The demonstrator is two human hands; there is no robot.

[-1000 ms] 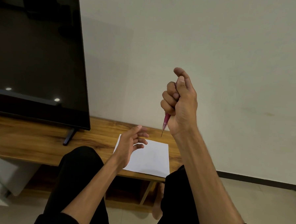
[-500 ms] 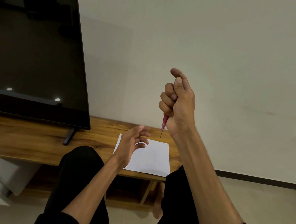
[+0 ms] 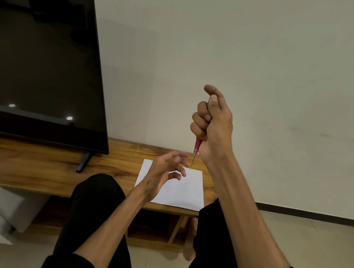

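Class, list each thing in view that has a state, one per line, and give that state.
Pen: gripped, tip down, in the air.
Right hand: raised, fist round pen.
Left hand: open, holding nothing.
Paper: flat on bench.
TV: screen dark.

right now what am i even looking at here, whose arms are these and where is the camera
There is no machine here: these are a person's two bare arms, filmed by one wide-angle camera worn on their head, looking forward and down. The right hand is raised and grips a pink pen in its fist, thin tip pointing down. The left hand holds nothing; its fingers are loosely curled over a white sheet of paper. The paper lies on a low wooden table against the wall, beside a dark television. The black shapes at the bottom are the person's knees.
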